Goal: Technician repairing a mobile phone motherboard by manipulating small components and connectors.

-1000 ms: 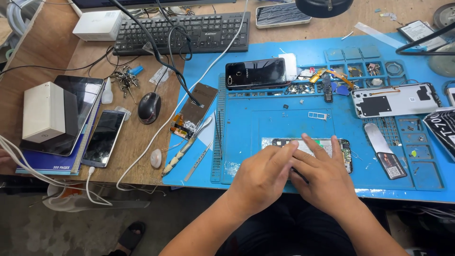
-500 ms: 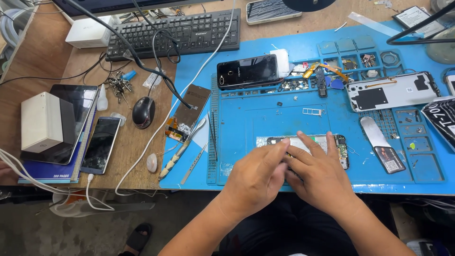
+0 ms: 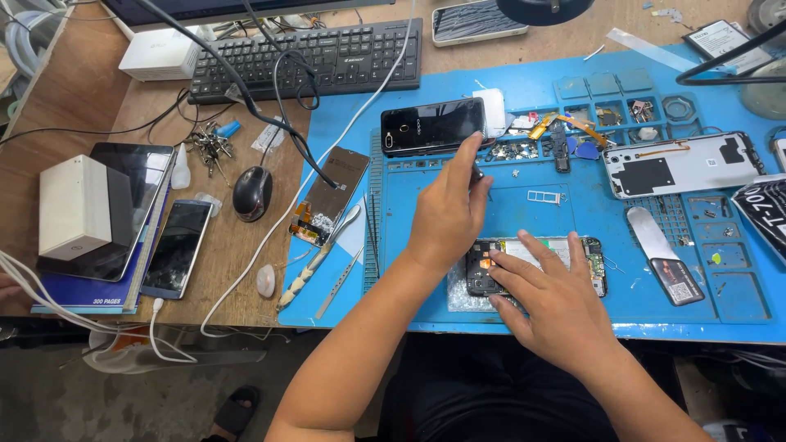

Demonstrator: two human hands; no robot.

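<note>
Head view, item by item, working outward from your fingers. Your right hand (image 3: 550,299) lies flat, fingers spread wide, pressing down on the opened phone (image 3: 536,266), which rests on the blue mat (image 3: 508,200) near its front edge; you grip nothing with this hand, you only pin the phone in place. Your left hand (image 3: 449,209) is raised toward the back of the mat, fingers pinched narrow; whether a small part or tool sits between the fingertips cannot be told. Just beyond those fingertips: a row of loose screws and small parts (image 3: 516,151) and a black phone (image 3: 431,127), screen up. To the right of that: a card tray (image 3: 544,196) lying alone on the mat, a white back cover (image 3: 684,164), and a plastic pry card (image 3: 659,254). To the left, at the mat's edge: tweezers (image 3: 370,229), a metal pry tool (image 3: 319,258), and a detached screen (image 3: 329,196) with its cable. On the wooden desk: a mouse (image 3: 252,192), keys (image 3: 209,147), a keyboard (image 3: 307,57), and a dark phone (image 3: 176,250) beside a white box (image 3: 82,205). Progress, as judged: the phone is open, cover off, board exposed, parts laid out; the cover and screws are not yet back on.
</note>
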